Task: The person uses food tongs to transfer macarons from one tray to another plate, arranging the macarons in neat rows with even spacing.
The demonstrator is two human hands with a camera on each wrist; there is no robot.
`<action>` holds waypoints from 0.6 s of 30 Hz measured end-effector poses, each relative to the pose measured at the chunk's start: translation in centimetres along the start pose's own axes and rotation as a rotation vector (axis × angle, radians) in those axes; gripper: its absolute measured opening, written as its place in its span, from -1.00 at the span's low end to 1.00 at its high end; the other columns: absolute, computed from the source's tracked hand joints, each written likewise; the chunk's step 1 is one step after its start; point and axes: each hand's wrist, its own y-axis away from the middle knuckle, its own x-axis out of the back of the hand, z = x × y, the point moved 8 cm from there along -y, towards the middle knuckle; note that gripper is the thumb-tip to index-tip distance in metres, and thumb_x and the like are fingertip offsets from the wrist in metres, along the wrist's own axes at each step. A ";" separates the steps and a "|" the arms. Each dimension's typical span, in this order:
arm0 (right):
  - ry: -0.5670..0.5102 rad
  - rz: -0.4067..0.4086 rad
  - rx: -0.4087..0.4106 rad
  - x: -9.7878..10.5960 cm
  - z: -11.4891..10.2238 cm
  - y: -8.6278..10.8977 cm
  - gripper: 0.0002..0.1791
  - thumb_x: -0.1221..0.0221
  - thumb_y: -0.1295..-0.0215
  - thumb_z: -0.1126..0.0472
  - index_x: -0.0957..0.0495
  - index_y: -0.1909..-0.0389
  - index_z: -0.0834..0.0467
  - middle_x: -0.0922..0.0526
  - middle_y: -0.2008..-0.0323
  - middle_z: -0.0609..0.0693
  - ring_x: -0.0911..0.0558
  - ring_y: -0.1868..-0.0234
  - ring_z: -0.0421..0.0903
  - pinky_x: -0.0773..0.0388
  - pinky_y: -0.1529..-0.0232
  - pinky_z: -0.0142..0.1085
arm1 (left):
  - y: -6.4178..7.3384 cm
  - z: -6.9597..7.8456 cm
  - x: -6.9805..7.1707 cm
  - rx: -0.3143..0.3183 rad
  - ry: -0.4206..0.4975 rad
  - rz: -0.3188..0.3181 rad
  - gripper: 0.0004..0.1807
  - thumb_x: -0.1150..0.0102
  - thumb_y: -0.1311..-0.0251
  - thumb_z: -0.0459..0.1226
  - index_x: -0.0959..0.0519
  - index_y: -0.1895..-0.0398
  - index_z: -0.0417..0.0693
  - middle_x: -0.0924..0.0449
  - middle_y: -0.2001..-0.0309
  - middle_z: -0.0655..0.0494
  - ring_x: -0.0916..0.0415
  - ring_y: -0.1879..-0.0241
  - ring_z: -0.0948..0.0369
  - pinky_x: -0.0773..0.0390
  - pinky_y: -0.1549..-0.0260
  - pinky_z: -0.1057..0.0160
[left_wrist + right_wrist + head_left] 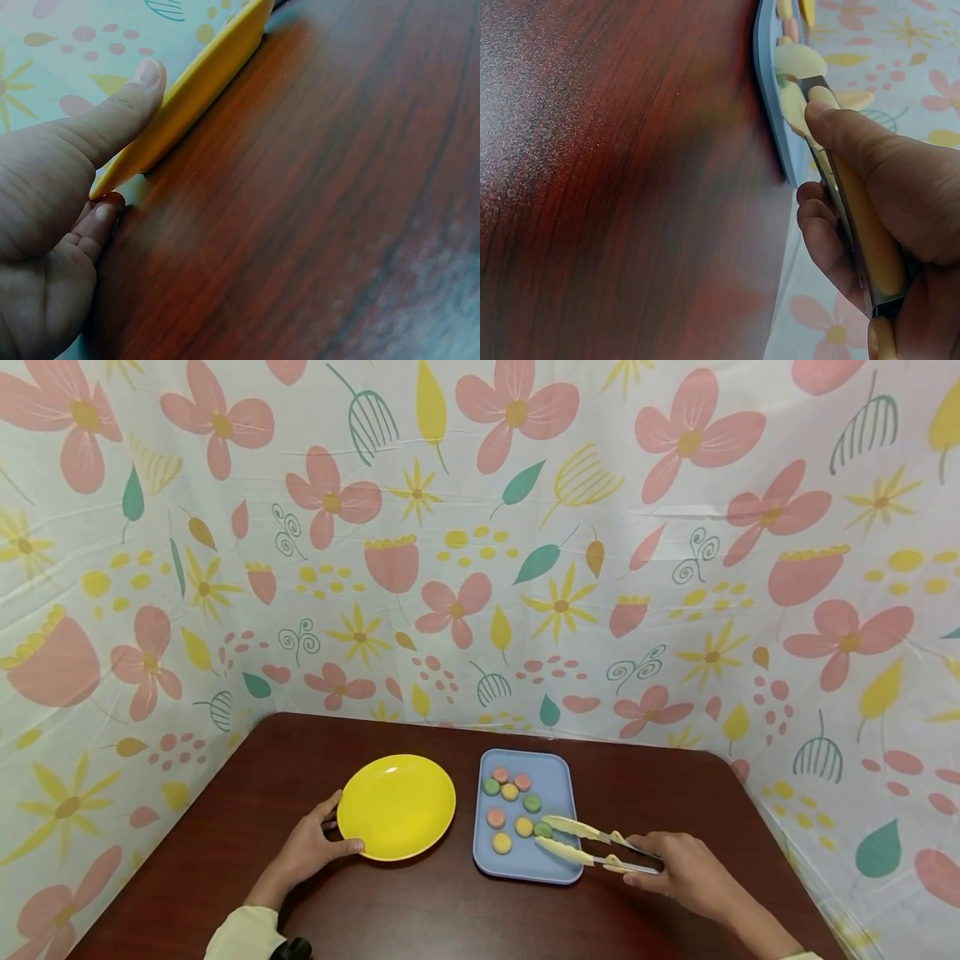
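My left hand (311,845) grips the near-left rim of a yellow plate (397,806), thumb over the edge; in the left wrist view, fingertips (105,214) show under the rim. With my right hand (690,872) I hold tongs (566,852) with cream tips and metal arms. The tong tips stand apart over a blue tray (525,862), on either side of a green macaron (543,831); whether they touch it I cannot tell. Several small pink, yellow and green macarons lie on the tray, among them a yellow macaron (502,843) and a pink macaron (496,817).
A dark brown wooden table (405,910) carries both the plate and the tray, with a gap between them. Behind and at both sides hangs a white cloth (465,693) with flower and leaf prints, close to the table's edges.
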 end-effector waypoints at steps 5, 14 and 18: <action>-0.010 -0.014 -0.032 -0.2 0.3 0.0 -0.50 -0.35 0.00 -0.20 -0.67 0.07 -0.01 -0.61 0.35 -0.33 -0.42 0.45 -0.42 -0.37 0.47 -0.40 | 0.2 0.2 0.0 -0.016 -0.008 0.008 0.19 -0.47 0.13 0.06 -0.01 -0.49 -0.20 -0.18 -0.39 -0.21 -0.40 -0.16 -0.07 -0.45 -0.08 -0.03; -0.021 0.032 -0.026 0.3 0.4 0.1 -0.47 -0.35 -0.01 -0.22 -0.67 0.05 0.01 -0.65 0.31 -0.29 -0.51 0.39 -0.42 -0.46 0.44 -0.38 | 0.3 0.3 0.0 -0.028 -0.014 0.009 0.19 -0.47 0.13 0.06 -0.01 -0.49 -0.22 -0.17 -0.39 -0.22 -0.41 -0.16 -0.08 -0.46 -0.07 -0.03; -0.025 0.112 0.035 1.1 -0.2 -0.2 -0.48 -0.34 -0.02 -0.22 -0.68 0.07 0.01 -0.64 0.35 -0.32 -0.48 0.43 -0.44 -0.43 0.45 -0.41 | 0.2 0.4 0.0 -0.028 -0.015 0.008 0.19 -0.47 0.12 0.06 -0.01 -0.49 -0.21 -0.17 -0.39 -0.22 -0.40 -0.16 -0.08 -0.47 -0.06 -0.04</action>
